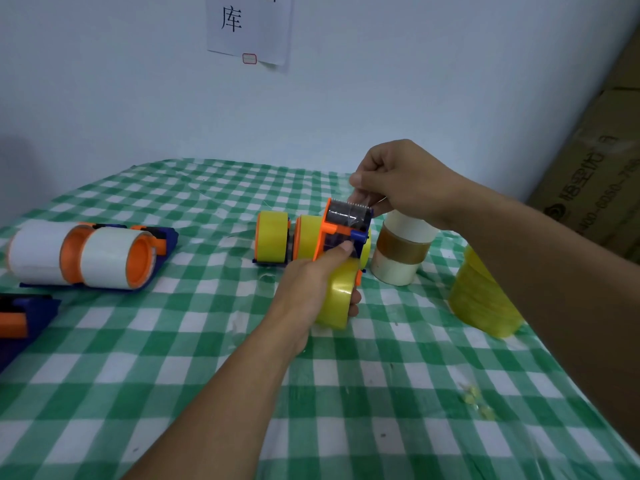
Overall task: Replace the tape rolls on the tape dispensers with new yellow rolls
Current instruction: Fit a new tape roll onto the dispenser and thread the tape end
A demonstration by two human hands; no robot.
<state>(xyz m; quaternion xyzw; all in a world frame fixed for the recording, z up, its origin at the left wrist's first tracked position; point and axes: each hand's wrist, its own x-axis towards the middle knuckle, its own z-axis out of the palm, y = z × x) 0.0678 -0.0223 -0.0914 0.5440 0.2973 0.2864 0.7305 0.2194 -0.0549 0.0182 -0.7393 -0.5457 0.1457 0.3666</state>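
We seem mid-threading: our left hand point(309, 289) grips the orange-and-blue plastic tape dispenser point(341, 233), our right hand point(398, 178) just above pinches the clear tape end point(363, 201), which next probably needs seating on the serrated blade point(346, 204).

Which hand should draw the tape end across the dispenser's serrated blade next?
Right: the right hand pinches the tape end just above the blade, while the left hand grips the dispenser and its yellow roll.
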